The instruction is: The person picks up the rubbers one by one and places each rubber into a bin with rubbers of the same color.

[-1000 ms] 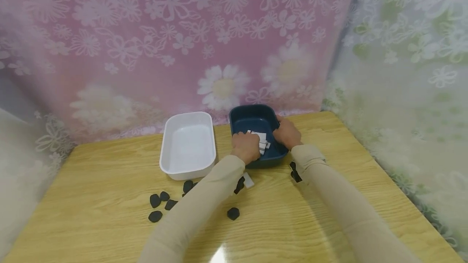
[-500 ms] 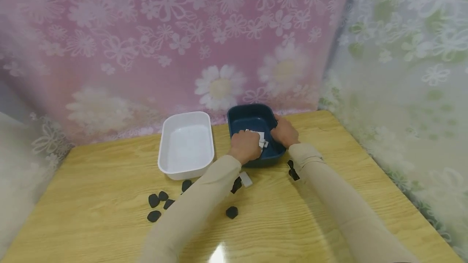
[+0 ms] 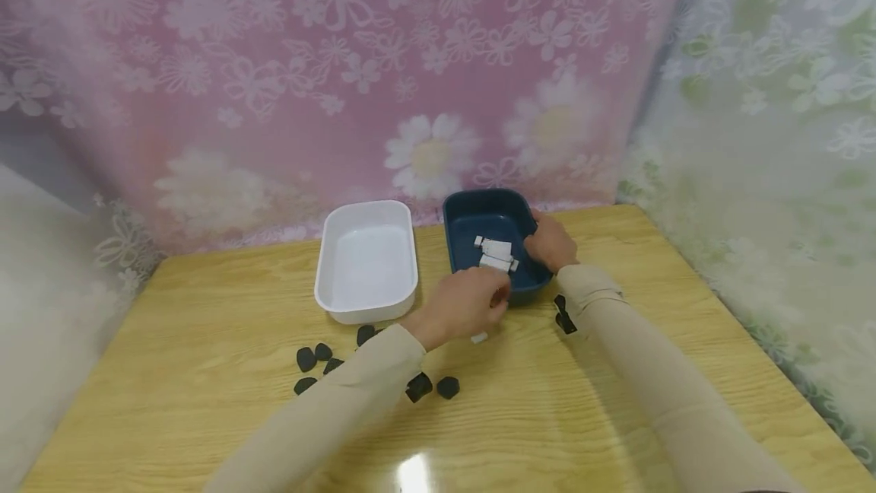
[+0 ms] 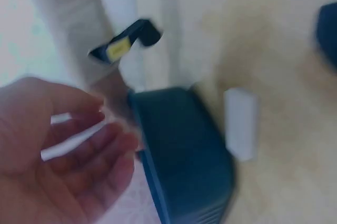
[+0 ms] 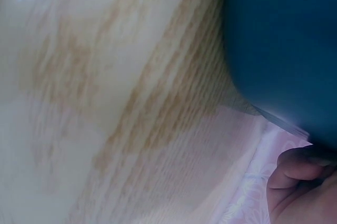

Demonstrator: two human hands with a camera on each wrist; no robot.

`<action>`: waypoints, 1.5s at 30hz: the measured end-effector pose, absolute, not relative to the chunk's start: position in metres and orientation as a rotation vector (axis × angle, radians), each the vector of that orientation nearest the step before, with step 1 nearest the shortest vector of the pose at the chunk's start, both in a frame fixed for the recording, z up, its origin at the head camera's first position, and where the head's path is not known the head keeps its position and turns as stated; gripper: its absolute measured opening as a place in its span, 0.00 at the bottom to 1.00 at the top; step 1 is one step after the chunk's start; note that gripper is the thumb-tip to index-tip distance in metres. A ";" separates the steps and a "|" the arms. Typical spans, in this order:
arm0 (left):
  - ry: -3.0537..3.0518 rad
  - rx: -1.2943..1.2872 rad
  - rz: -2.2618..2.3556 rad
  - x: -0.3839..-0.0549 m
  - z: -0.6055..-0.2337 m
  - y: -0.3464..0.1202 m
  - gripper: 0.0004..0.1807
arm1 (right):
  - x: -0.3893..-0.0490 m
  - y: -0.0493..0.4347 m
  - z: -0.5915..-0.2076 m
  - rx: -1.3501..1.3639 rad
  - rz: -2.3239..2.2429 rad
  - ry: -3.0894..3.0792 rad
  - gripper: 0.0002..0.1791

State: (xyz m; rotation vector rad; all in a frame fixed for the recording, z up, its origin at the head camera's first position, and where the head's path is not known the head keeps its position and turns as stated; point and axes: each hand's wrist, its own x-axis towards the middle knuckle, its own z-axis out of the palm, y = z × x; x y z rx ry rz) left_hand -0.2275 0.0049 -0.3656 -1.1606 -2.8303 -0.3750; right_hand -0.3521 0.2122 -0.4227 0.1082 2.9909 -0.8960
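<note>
A dark blue bin (image 3: 487, 208) holds several white rectangular blocks (image 3: 496, 249). My right hand (image 3: 552, 242) grips its right rim; in the right wrist view the curled fingers (image 5: 297, 169) show beside the bin wall (image 5: 284, 45). My left hand (image 3: 465, 303) is in front of the bin's near side. Seen from the left wrist, that hand (image 4: 79, 150) has loosely bent fingers with a gap to the thumb and nothing between them. One white block (image 4: 241, 124) lies on the table near the bin, mostly behind the left hand in the head view.
A white bin (image 3: 366, 257) stands left of the blue one. Several black stones (image 3: 306, 359) lie in front of it, partly covered by the left sleeve, and another stone (image 3: 448, 387) lies nearer the middle. Floral cloth (image 3: 308, 97) hangs behind the wooden table (image 3: 205, 341).
My left hand has come out of the blue bin toward me, uncovering the white blocks inside. My right hand keeps its grip on the rim. The head view has shifted slightly.
</note>
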 end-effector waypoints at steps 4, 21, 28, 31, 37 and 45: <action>-2.803 -1.407 -0.229 -0.217 -0.383 0.001 0.08 | -0.354 0.216 -0.421 0.117 -0.893 2.986 0.37; -2.792 -1.415 0.116 -0.225 -0.419 -0.012 0.09 | -0.353 0.211 -0.425 0.093 -0.913 2.973 0.37; -2.843 -1.387 0.012 -0.230 -0.422 -0.011 0.02 | -0.353 0.212 -0.424 0.144 -0.890 2.973 0.37; -2.879 -1.383 -0.023 -0.230 -0.421 -0.011 0.01 | -0.353 0.214 -0.423 0.146 -0.886 2.977 0.37; -2.892 -1.390 -0.029 -0.230 -0.418 -0.014 0.06 | -0.354 0.213 -0.421 0.135 -0.890 2.977 0.37; -2.830 -1.500 -0.120 -0.229 -0.412 -0.019 0.09 | -0.350 0.214 -0.421 0.120 -0.900 2.974 0.37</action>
